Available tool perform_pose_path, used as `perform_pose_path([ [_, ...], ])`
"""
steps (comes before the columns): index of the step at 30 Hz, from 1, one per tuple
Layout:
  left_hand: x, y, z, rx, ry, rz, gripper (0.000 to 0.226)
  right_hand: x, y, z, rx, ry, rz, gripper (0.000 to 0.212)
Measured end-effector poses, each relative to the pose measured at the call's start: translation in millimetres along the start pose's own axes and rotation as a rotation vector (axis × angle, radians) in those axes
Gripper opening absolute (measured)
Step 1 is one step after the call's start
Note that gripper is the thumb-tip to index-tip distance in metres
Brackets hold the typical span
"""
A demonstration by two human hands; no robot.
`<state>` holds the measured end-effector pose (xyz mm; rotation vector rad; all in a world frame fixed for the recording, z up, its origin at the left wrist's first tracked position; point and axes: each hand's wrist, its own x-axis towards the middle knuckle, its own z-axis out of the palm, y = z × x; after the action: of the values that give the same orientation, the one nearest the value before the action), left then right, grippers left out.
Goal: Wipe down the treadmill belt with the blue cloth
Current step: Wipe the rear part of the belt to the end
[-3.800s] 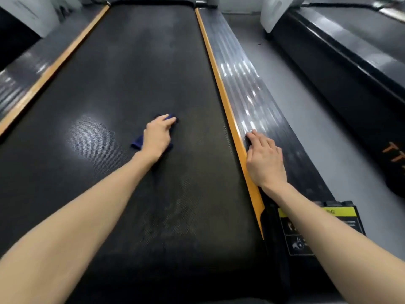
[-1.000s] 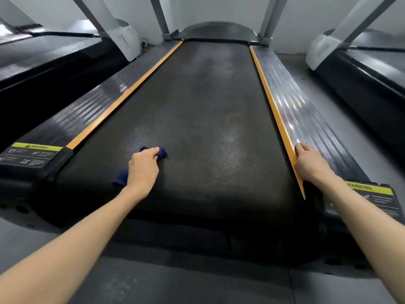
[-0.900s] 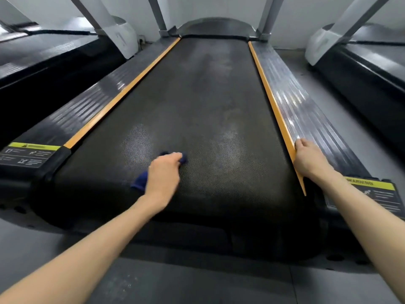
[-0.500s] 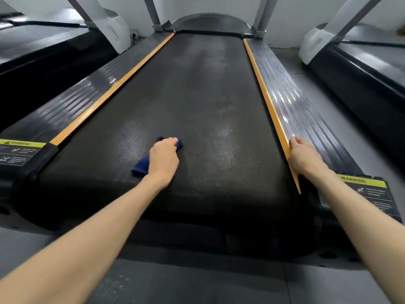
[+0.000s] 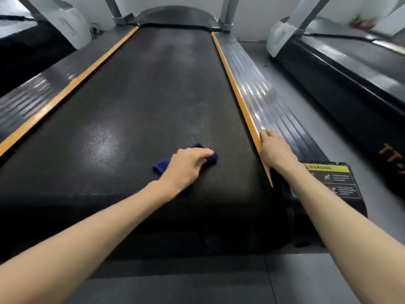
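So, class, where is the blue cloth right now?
In the head view, the blue cloth lies under the left hand on the treadmill belt's near end, right of centre, towards the right-side orange strip.

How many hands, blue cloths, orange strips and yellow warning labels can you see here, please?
Hands: 2, left hand and right hand
Blue cloth: 1
Orange strips: 2, left orange strip and right orange strip
Yellow warning label: 1
Total: 6

Ribbed left rail (image 5: 30, 99) and right rail (image 5: 276, 106), each edged inside by an orange strip (image 5: 235, 88). Yellow warning label (image 5: 328, 168) at the right rail's near end. Second treadmill (image 5: 355, 88) rightward across grey floor (image 5: 337, 139), third treadmill (image 5: 26, 53) leftward. Hood (image 5: 175, 15) and uprights (image 5: 229, 9) at the far end.
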<state>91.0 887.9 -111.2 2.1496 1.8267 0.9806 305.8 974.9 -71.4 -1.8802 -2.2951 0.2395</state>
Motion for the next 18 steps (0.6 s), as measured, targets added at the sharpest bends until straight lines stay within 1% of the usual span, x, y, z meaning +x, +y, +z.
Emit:
perform_pose_path([
  [1, -15, 18, 9, -0.072, -0.056, 0.167, 0.028, -1, -1, -1, -0.003, -0.001, -0.002, 0.037],
  [2, -21, 26, 13, -0.096, -0.115, 0.295, 0.028, -1, -1, -2, -0.004, -0.004, -0.001, 0.04],
  [3, -17, 21, 11, -0.086, -0.176, 0.387, 0.029, -2, -1, -3, -0.007, -0.008, -0.002, 0.043],
  [4, -3, 10, 8, -0.038, -0.199, 0.443, 0.029, -2, -1, -3, -0.012, -0.013, -0.005, 0.046],
  [5, 16, -4, 5, 0.024, -0.175, 0.446, 0.029, -1, 0, -4, -0.014, -0.016, -0.004, 0.047],
  [6, 34, -20, 2, 0.072, -0.118, 0.381, 0.029, -1, 0, -3, -0.013, -0.019, -0.003, 0.048],
  [8, 63, -48, -5, 0.081, -0.016, 0.055, 0.03, -1, -1, -1, -0.009, -0.015, -0.014, 0.044],
  [9, 69, -55, -5, 0.051, 0.017, -0.057, 0.03, 1, 0, 1, -0.003, -0.01, -0.015, 0.042],
  [10, 69, -53, -3, 0.019, 0.017, -0.068, 0.03, 2, 1, 1, 0.004, -0.004, -0.009, 0.04],
  [11, 63, -47, -1, -0.029, -0.03, -0.019, 0.029, 2, 3, 2, 0.01, -0.003, -0.001, 0.039],
  [13, 37, -28, 0, -0.16, -0.176, 0.229, 0.03, 2, 3, 2, 0.016, 0.001, 0.001, 0.037],
  [15, 6, -2, -1, -0.217, -0.363, 0.479, 0.031, 1, 2, 2, 0.013, 0.011, 0.006, 0.039],
  [17, 0, 10, -2, -0.238, -0.488, 0.63, 0.034, 1, 1, 4, -0.009, 0.017, -0.002, 0.042],
  [18, 8, 10, -5, -0.229, -0.529, 0.67, 0.034, 2, 2, 5, -0.018, 0.015, -0.004, 0.043],
])
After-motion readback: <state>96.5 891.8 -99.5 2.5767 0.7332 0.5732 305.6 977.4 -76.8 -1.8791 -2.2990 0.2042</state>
